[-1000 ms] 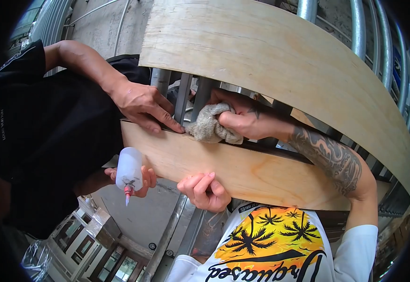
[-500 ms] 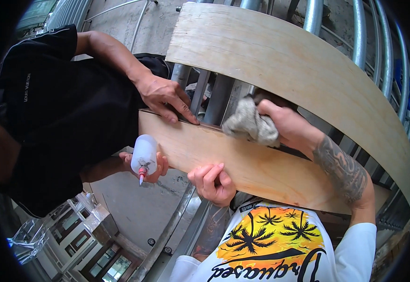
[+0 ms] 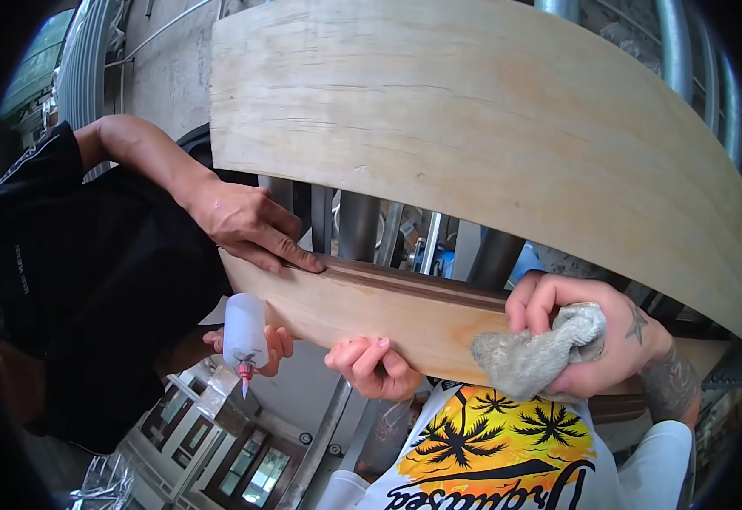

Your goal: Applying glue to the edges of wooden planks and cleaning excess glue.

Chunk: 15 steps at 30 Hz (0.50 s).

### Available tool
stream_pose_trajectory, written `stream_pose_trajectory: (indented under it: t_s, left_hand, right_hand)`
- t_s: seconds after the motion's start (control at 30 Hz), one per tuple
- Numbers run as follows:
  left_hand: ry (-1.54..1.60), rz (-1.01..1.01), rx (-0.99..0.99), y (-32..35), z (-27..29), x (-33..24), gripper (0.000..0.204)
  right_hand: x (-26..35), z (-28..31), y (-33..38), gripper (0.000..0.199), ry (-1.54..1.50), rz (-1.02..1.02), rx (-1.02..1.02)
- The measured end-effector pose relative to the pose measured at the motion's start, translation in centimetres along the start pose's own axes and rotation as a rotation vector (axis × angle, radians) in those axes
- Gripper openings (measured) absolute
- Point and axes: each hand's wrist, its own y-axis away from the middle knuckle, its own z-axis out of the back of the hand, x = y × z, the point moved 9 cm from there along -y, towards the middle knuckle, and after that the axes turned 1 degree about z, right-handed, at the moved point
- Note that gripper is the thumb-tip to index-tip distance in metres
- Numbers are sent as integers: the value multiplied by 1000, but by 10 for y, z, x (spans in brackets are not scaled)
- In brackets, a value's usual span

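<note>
A long pale wooden board (image 3: pixel 426 327) lies across in front of me, with a dark brown strip (image 3: pixel 422 285) along its far edge. My left hand (image 3: pixel 372 368) is closed round its near edge, fingers curled over the top. My right hand (image 3: pixel 613 336) grips a crumpled grey rag (image 3: pixel 528 361) over the board's right part. A co-worker's hand (image 3: pixel 260 225) presses its fingers on the far edge at the left. Beneath, the same person's other hand (image 3: pixel 277 348) holds a white squeeze bottle (image 3: pixel 245 333), its red-collared nozzle pointing down.
Beyond the board, a wide curved plywood panel (image 3: pixel 473 110) rests over metal pipes (image 3: pixel 675 51). Dark posts (image 3: pixel 359 225) show in the gap between panel and board. The co-worker in a black shirt (image 3: pixel 90 289) leans in from the left.
My right hand has moved right and nearer with the rag, uncovering more of the dark strip. My left hand keeps its hold. The curved panel appears larger and farther left as the view shifted.
</note>
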Motion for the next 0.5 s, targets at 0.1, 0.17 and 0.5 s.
stream_pose_trajectory:
  t_s: [0.1,0.17,0.5]
  left_hand:
    - [-44,5,36,-3,5,-1,11]
    - [-5,-26,66,-1,4,-1,12]
    - [-43,-81,15,0,4,2,15]
  right_hand:
    - [-4,10,-9,40,-79,-185,-258]
    - [2,14,-27,37,-5,-143,-294]
    - [14,-12,-111,13,397,193,-259]
